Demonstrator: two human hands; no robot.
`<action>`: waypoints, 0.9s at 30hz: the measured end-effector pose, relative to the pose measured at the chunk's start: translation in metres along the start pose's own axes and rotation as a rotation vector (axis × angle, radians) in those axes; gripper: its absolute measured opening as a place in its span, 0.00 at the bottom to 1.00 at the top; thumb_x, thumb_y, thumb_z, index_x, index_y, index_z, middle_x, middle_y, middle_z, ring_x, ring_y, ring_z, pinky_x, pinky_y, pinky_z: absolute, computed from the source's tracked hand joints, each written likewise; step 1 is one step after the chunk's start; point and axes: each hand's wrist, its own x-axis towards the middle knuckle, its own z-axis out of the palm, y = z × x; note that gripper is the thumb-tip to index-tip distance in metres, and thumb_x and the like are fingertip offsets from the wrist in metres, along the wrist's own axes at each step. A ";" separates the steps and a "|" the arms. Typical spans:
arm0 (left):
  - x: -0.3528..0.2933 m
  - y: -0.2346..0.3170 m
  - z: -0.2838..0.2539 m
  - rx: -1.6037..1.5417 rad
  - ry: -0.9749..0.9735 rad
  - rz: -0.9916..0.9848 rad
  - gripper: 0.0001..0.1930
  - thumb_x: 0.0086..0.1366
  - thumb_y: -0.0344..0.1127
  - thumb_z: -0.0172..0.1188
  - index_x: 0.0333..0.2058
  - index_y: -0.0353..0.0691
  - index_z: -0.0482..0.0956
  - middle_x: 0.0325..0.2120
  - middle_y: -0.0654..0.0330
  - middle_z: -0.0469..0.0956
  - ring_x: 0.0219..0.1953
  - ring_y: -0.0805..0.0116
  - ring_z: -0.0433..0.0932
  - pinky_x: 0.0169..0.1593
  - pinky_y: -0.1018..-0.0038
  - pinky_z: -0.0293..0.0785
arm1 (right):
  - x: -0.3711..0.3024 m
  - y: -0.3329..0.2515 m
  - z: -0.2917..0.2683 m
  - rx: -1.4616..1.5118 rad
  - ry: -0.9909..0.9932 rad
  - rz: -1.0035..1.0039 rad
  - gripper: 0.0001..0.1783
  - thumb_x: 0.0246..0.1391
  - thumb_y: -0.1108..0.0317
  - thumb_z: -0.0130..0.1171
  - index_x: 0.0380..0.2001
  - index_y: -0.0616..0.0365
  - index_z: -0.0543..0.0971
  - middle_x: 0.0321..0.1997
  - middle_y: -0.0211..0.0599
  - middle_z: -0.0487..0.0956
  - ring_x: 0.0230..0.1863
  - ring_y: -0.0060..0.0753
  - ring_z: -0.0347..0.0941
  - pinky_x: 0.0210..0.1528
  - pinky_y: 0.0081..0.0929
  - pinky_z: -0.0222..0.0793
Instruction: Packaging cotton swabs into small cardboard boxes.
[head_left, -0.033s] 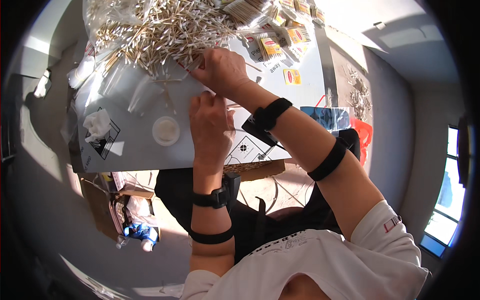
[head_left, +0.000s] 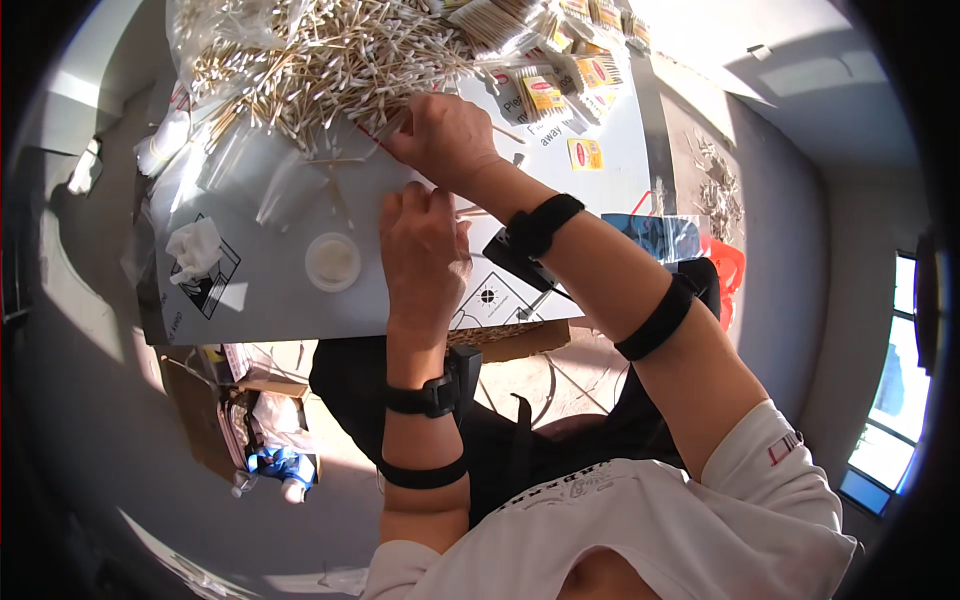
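Head cam, with the clock centred on the left hand and 12 at the top. So the left hand [head_left: 425, 255] is back-up over the table [head_left: 270, 312] with its fingers curled in. The tips are hidden, so I can't tell if it's pinching anything. A thin pale stick [head_left: 468, 211] shows just beside its thumb, no idea if it's gripped. The right hand [head_left: 445, 140] is up at 12, also curled, knuckles up, right by the lower edge of the cotton swab heap [head_left: 330, 70]. Can't see what those fingertips have either. The heap itself is a big loose pile at 11.

Around that: clear plastic sleeves [head_left: 288, 190] at 10, a small round white dish [head_left: 332, 262] at 9, and a crumpled white tissue [head_left: 195, 248] further out at 9. Packed swab bundles [head_left: 543, 92] with yellow labels are at 1, a loose yellow label card [head_left: 585, 154] lies flat at 2, and a blue packet [head_left: 660, 235] is at 3. Down on the floor there's a cardboard box [head_left: 195, 410] at 8. Both wrists wear black straps [head_left: 545, 228].
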 end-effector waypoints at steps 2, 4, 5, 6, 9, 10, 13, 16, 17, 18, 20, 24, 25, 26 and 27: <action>-0.001 -0.001 -0.003 0.003 -0.024 0.004 0.12 0.49 0.21 0.64 0.31 0.37 0.71 0.33 0.53 0.71 0.38 0.49 0.69 0.44 0.57 0.67 | 0.000 0.003 -0.001 -0.013 -0.008 0.000 0.12 0.44 0.58 0.60 0.24 0.55 0.81 0.25 0.43 0.81 0.30 0.49 0.79 0.34 0.43 0.74; -0.002 -0.002 -0.004 -0.003 -0.009 0.005 0.12 0.49 0.21 0.65 0.30 0.37 0.71 0.32 0.53 0.71 0.38 0.49 0.69 0.44 0.58 0.67 | -0.003 0.010 -0.007 -0.025 -0.046 0.057 0.13 0.45 0.58 0.59 0.24 0.57 0.81 0.25 0.45 0.81 0.30 0.50 0.78 0.34 0.43 0.74; -0.003 -0.002 -0.004 -0.007 0.002 0.007 0.12 0.49 0.22 0.65 0.30 0.37 0.71 0.32 0.53 0.71 0.37 0.49 0.69 0.44 0.58 0.66 | -0.007 0.013 -0.011 0.016 -0.064 0.065 0.12 0.43 0.60 0.61 0.22 0.59 0.81 0.24 0.48 0.80 0.30 0.51 0.78 0.35 0.43 0.74; -0.003 -0.002 -0.004 -0.007 0.006 0.006 0.12 0.49 0.22 0.65 0.30 0.37 0.71 0.32 0.53 0.71 0.37 0.49 0.69 0.44 0.58 0.66 | -0.011 0.017 -0.015 0.014 -0.063 0.062 0.12 0.43 0.60 0.61 0.22 0.59 0.81 0.24 0.48 0.80 0.30 0.51 0.78 0.35 0.43 0.74; -0.004 -0.001 -0.003 0.001 0.009 0.010 0.12 0.49 0.22 0.66 0.29 0.37 0.71 0.31 0.54 0.71 0.37 0.50 0.69 0.43 0.58 0.67 | -0.022 0.031 -0.028 0.110 -0.101 0.097 0.10 0.42 0.66 0.63 0.16 0.62 0.79 0.20 0.45 0.79 0.21 0.41 0.77 0.25 0.36 0.71; -0.004 0.000 -0.002 0.004 0.006 0.000 0.12 0.49 0.22 0.66 0.29 0.37 0.71 0.31 0.54 0.70 0.37 0.50 0.69 0.43 0.59 0.67 | -0.023 0.037 -0.037 0.105 -0.098 0.099 0.10 0.42 0.66 0.63 0.16 0.62 0.79 0.20 0.45 0.79 0.21 0.41 0.77 0.25 0.36 0.71; -0.005 0.000 0.001 0.016 0.003 -0.007 0.12 0.49 0.22 0.67 0.29 0.37 0.71 0.30 0.55 0.70 0.37 0.51 0.69 0.42 0.60 0.67 | -0.028 0.051 -0.062 0.953 -0.425 0.537 0.10 0.48 0.71 0.61 0.16 0.58 0.77 0.18 0.30 0.76 0.18 0.14 0.66 0.18 0.15 0.58; -0.005 -0.001 0.006 0.020 0.013 -0.001 0.12 0.49 0.23 0.67 0.29 0.38 0.71 0.30 0.56 0.70 0.37 0.52 0.70 0.42 0.60 0.68 | -0.048 0.060 -0.088 0.965 -0.447 0.476 0.06 0.48 0.73 0.61 0.19 0.58 0.77 0.19 0.30 0.76 0.18 0.15 0.67 0.18 0.14 0.58; -0.004 -0.003 0.005 0.026 0.032 0.005 0.12 0.50 0.23 0.67 0.29 0.38 0.71 0.29 0.57 0.70 0.37 0.52 0.70 0.42 0.60 0.69 | -0.058 0.063 -0.097 0.950 -0.507 0.395 0.05 0.47 0.75 0.61 0.21 0.57 0.76 0.20 0.30 0.76 0.18 0.15 0.67 0.18 0.13 0.58; -0.003 -0.005 0.004 0.025 0.023 -0.001 0.12 0.50 0.23 0.67 0.29 0.38 0.71 0.29 0.57 0.70 0.37 0.52 0.70 0.42 0.60 0.69 | -0.071 0.066 -0.106 0.924 -0.564 0.339 0.04 0.46 0.75 0.61 0.21 0.59 0.76 0.20 0.30 0.76 0.19 0.13 0.67 0.18 0.14 0.59; -0.003 -0.004 0.006 0.089 0.018 0.007 0.11 0.48 0.25 0.68 0.27 0.38 0.73 0.30 0.57 0.71 0.36 0.55 0.72 0.42 0.63 0.70 | -0.101 0.076 -0.123 0.963 -0.684 0.324 0.02 0.45 0.77 0.61 0.24 0.62 0.77 0.21 0.29 0.76 0.21 0.13 0.68 0.21 0.14 0.62; -0.003 -0.006 0.010 0.093 0.050 0.056 0.10 0.50 0.24 0.67 0.26 0.38 0.73 0.27 0.58 0.71 0.33 0.55 0.73 0.40 0.62 0.70 | -0.170 0.094 -0.129 0.873 -0.985 0.257 0.05 0.46 0.78 0.60 0.30 0.63 0.79 0.23 0.26 0.77 0.26 0.13 0.70 0.30 0.14 0.66; -0.002 -0.004 0.010 0.077 0.057 0.064 0.09 0.51 0.23 0.65 0.26 0.38 0.72 0.26 0.58 0.71 0.32 0.55 0.73 0.39 0.62 0.70 | -0.183 0.093 -0.128 0.819 -1.007 0.287 0.05 0.48 0.77 0.62 0.31 0.62 0.79 0.24 0.25 0.78 0.26 0.12 0.70 0.30 0.14 0.65; -0.003 -0.003 0.011 0.074 0.051 0.066 0.09 0.51 0.23 0.65 0.26 0.38 0.72 0.26 0.58 0.71 0.32 0.55 0.73 0.39 0.62 0.70 | -0.193 0.092 -0.123 0.697 -0.932 0.284 0.07 0.48 0.75 0.65 0.32 0.62 0.78 0.21 0.26 0.76 0.25 0.12 0.69 0.29 0.15 0.65; -0.004 -0.003 0.012 0.073 0.047 0.071 0.08 0.52 0.23 0.65 0.26 0.37 0.72 0.26 0.57 0.71 0.33 0.55 0.72 0.40 0.62 0.70 | -0.200 0.091 -0.119 0.562 -0.779 0.256 0.08 0.48 0.74 0.66 0.32 0.61 0.78 0.22 0.28 0.76 0.25 0.14 0.69 0.29 0.17 0.65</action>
